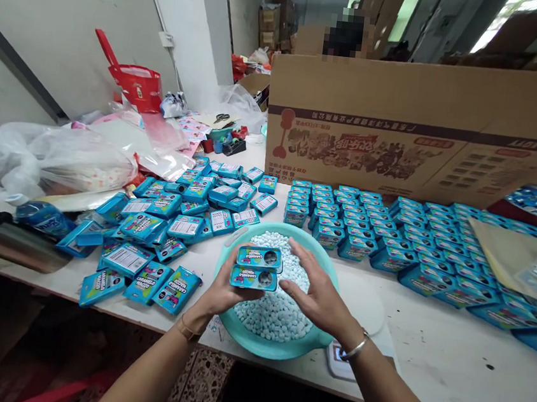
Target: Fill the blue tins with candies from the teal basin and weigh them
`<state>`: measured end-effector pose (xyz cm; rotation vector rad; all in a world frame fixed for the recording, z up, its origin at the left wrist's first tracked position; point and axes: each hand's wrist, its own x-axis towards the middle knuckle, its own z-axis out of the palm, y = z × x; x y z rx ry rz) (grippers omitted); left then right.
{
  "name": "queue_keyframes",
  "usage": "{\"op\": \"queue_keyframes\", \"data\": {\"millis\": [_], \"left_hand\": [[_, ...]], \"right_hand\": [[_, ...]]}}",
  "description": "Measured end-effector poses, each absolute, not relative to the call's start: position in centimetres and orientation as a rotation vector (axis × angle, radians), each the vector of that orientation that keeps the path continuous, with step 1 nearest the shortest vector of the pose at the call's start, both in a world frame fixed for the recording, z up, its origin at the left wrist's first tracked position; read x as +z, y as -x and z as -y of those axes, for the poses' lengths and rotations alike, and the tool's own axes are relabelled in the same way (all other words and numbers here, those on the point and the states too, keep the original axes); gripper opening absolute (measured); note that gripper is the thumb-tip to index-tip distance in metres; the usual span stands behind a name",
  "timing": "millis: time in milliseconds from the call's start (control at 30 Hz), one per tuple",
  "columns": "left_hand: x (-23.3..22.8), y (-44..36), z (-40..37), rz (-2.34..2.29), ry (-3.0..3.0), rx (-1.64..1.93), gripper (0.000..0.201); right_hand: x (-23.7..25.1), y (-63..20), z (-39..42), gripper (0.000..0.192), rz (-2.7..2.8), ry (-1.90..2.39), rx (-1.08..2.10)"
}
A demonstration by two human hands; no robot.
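Note:
Above a turquoise basin (230, 331), my left hand (226, 283) grips two blue candy boxes (254, 277), one stacked against the other. Their printed ends face me, each with a dark round spot at its right side. White and pale blue candies (270, 319) fill much of the basin. My right hand (319, 289) hovers over the basin's right half, fingers apart and curved toward the boxes, with nothing visible in it. Under my right wrist, a white scale (342, 367) sits partly hidden by the basin and arm.
Loose blue boxes (186, 227) lie in a heap on the left. Rows of upright boxes (360, 246) line the right side before a large cardboard carton (401, 125). A metal flask (19, 242), a blue bottle (46, 219) and plastic bags (47, 158) crowd the far left. Someone's head shows behind the carton.

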<state>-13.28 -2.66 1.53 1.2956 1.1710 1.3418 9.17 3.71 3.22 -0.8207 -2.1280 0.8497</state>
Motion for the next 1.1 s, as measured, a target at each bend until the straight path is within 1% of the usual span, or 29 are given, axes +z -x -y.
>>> {"op": "queue_keyframes", "data": {"millis": [167,267,333,400,467,500,567,667,767,833,933,1000,1033,1100], "left_hand": [[3.0,12.2,2.9,-1.079,-1.29,1.173,0.089],[4.0,11.2,2.6,-1.017,-1.352,1.078,0.091],[4.1,10.6,2.2,-1.023,-1.377,1.079,0.088],[3.6,10.1,1.6,-1.073,-1.38,1.123,0.077],[2.7,10.0,1.2,-1.186,-1.316,1.228,0.064],[2.1,10.1,1.1,-1.248,-1.255,1.296,0.061],[1.1,10.3,1.1,-1.356,-1.095,1.416,0.062],[0.1,10.5,1.8,-1.464,-0.898,1.519,0.068],[-0.4,10.4,2.7,-1.587,-0.813,1.591,0.07],[-0.6,10.4,3.4,-1.698,-0.84,1.59,0.068],[-0.6,10.2,4.1,-1.937,-0.938,1.526,0.062],[-0.6,10.1,4.4,-2.057,-0.963,1.514,0.058],[-0.6,10.1,4.5,-2.079,-0.96,1.525,0.058],[-0.8,10.2,4.5,-2.039,-0.934,1.577,0.057]], "right_hand": [[4.5,-9.2,-3.7,0.045,2.182,0.688,1.02],[5.1,-10.6,-4.0,0.038,2.191,0.662,0.992],[5.4,-12.2,-4.1,0.034,2.176,0.691,0.932],[5.4,-14.4,-4.3,0.032,2.108,0.771,0.889],[4.9,-17.4,-4.5,0.033,1.985,0.901,0.863],[4.5,-19.0,-4.6,0.033,1.916,0.969,0.853],[3.0,-22.1,-4.8,0.032,1.805,1.086,0.845],[-0.4,-25.3,-5.0,0.032,1.756,1.22,0.884],[-3.9,-26.6,-5.0,0.034,1.768,1.29,0.943],[-5.3,-26.9,-4.9,0.036,1.76,1.305,0.979],[-5.1,-27.6,-4.6,0.05,1.756,1.3,1.028],[-3.7,-28.2,-4.4,0.062,1.714,1.291,0.997],[-2.8,-28.5,-4.3,0.065,1.668,1.284,0.955],[-0.8,-28.6,-3.9,0.059,1.555,1.252,0.867]]}}
